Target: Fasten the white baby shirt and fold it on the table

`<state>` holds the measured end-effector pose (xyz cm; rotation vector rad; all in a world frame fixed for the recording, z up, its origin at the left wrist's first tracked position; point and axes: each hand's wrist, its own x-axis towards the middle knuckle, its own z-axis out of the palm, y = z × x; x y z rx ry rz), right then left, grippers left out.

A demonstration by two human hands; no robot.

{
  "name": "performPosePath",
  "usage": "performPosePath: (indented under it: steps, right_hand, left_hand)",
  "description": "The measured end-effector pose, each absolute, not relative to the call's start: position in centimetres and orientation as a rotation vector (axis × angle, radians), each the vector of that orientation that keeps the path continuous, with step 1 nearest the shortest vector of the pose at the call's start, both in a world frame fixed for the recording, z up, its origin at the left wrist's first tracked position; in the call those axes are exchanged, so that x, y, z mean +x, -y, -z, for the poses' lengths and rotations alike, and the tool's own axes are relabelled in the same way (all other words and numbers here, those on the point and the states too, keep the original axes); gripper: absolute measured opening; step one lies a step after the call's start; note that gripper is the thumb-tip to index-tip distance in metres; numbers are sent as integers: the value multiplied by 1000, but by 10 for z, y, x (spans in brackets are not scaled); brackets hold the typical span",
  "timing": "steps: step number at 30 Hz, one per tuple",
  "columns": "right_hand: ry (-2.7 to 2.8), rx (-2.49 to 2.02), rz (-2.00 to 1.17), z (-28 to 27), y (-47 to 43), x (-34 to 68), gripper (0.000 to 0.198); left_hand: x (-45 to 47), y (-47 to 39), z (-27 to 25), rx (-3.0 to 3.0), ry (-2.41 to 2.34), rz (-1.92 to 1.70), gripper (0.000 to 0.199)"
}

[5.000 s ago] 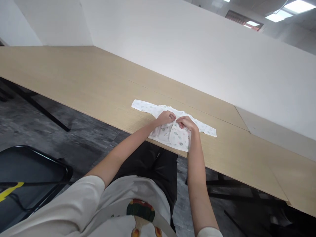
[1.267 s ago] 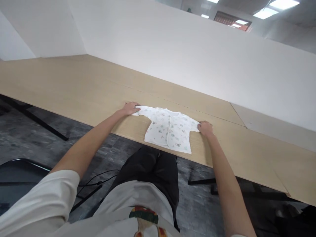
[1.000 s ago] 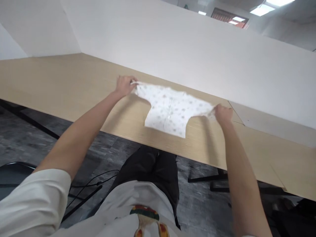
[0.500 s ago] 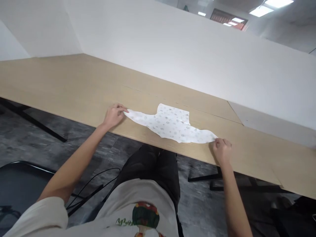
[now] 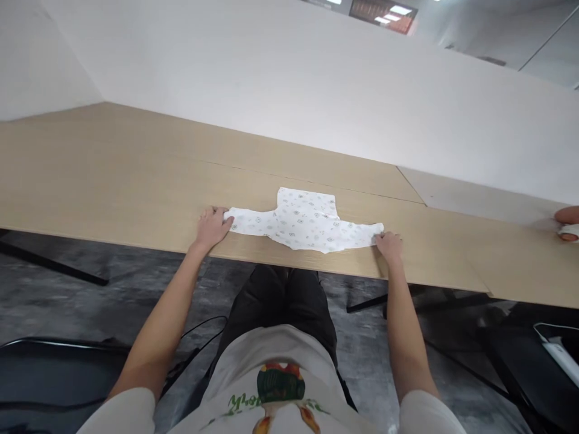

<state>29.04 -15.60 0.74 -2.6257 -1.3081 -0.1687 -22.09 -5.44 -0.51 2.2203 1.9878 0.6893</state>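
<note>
A small white baby shirt (image 5: 305, 223) with a tiny scattered print lies flat on the wooden table, its sleeves stretched out to both sides and its body pointing away from me. At the cuff of the left sleeve, my left hand (image 5: 211, 230) is closed, with thumb and fingers on the fabric's edge. My right hand (image 5: 389, 246) pinches the end of the right sleeve, its fingers curled and its knuckles up. Both hands rest low against the tabletop.
The light wooden table (image 5: 113, 175) runs across the view, backed by a white partition (image 5: 271, 78). Black chairs stand at lower left (image 5: 58, 374) and lower right (image 5: 511, 355). What looks like another person's hand (image 5: 568, 214) shows at the right edge beside something white.
The sleeves, drooping and slanted before, now lie straighter and wider. My left hand has lowered onto the table and my right hand has drawn the other cuff level. The camera view has shifted.
</note>
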Motion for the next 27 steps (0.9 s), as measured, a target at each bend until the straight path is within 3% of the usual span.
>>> performPosePath:
  steps: [6, 13, 19, 27]
  right_hand:
    - [1085, -2482, -19, -10, 158, 300, 21]
    - [873, -1884, 4, -25, 144, 256, 26]
    - [1455, -1422, -74, -28, 116, 125, 18]
    - [1609, -1441, -69, -12, 109, 56, 24]
  left_hand:
    - [-231, 51, 10, 2052, -1709, -894, 34]
    - [-233, 47, 16, 1810, -1569, -1194, 44]
    - [-236, 46, 17, 1812, -1561, -1213, 51]
    - [-236, 47, 16, 1813, -1539, -1187, 46]
